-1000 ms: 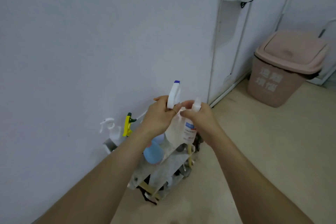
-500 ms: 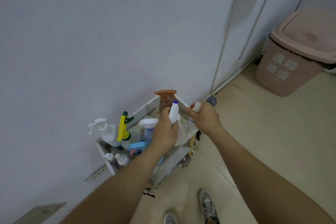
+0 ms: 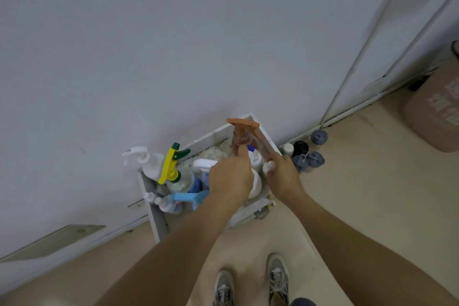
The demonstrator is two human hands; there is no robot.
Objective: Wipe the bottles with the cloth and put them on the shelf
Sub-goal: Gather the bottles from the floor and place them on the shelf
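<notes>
While the left hand curls its fingers round the white spray bottle, that bottle is low in the shelf near its right edge, just in front of the brown pump bottle. The right hand is over the shelf's right rim, fingers clenched on a small white thing, too bunched to identify. Both forearms reach forward and down, wrists close together. Other bottles crowd the shelf's left end.
</notes>
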